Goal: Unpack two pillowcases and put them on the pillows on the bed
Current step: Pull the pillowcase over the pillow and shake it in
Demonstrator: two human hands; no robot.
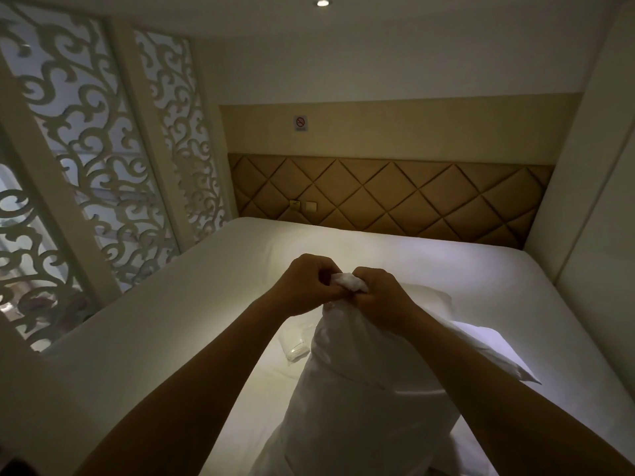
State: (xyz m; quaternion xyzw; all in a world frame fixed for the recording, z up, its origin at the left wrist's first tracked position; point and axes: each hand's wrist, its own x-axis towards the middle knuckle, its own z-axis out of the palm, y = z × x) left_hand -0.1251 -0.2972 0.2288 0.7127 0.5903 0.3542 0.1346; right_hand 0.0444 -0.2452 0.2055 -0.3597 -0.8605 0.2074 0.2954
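head view:
left hand (307,286): fingers curled tight, pinching the bunched top of the pillowcase (360,389)
right hand (383,298): fingers clenched on the same bunch, right up against the left
pillowcase: upright on the bed (165,310), looks stuffed
other pillow (481,341): flat, just behind it

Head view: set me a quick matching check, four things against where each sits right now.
1 raised pillow
2 second pillow
3 plastic packet
4 no-smoking sign

A wall above the headboard
B bed, left of raised pillow
C gripped at top by left hand and right hand
D bed, right of raised pillow

Pairs: 1-C, 2-D, 3-B, 4-A
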